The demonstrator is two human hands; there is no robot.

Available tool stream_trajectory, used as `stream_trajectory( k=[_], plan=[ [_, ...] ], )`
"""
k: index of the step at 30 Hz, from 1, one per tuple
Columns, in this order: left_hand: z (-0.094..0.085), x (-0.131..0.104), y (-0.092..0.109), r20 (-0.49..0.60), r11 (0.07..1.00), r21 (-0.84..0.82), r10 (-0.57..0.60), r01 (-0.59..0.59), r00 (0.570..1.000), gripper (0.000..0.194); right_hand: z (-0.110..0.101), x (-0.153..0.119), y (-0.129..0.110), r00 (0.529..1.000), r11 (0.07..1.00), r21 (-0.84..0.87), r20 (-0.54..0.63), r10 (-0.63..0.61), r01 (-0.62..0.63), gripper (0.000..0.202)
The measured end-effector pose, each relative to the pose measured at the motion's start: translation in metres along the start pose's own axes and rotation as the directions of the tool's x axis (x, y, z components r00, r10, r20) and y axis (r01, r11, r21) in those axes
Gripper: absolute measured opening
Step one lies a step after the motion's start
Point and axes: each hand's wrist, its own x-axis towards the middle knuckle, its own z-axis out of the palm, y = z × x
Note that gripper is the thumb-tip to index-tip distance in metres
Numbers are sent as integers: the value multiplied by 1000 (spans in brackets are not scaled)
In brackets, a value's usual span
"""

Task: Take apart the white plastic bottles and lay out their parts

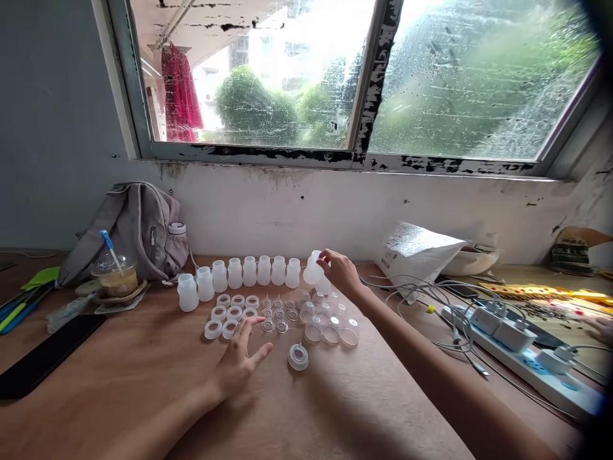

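My right hand reaches to the back of the table, its fingers closed on the top of a frosted baby bottle that is slightly tilted. More such bottles stand in a row to its left. Over the table my left hand is open, fingers spread, close to the white screw rings. Clear nipples lie in rows beside the rings, and clear dome caps are grouped to their right. A ring with a nipple in it lies alone in front.
At the left are a grey backpack, a drink cup with a straw and a black phone. On the right lie tangled cables, a power strip and a silver-white bag. Part of another hand shows at the right edge.
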Motion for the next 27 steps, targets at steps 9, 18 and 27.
stream_trajectory(
  k=[9,18,27],
  plan=[
    [2,3,-7,25,989,83,120,-122,992,32,47,19,-4,967,987,-122,220,130,-105,18],
    [7,3,-3,145,956,170,215,-238,966,28,51,17,0,967,989,-98,221,130,-110,25],
    [31,19,2,347,887,351,173,-299,922,53,13,-59,-39,852,956,131,433,-293,262,31]
  ],
)
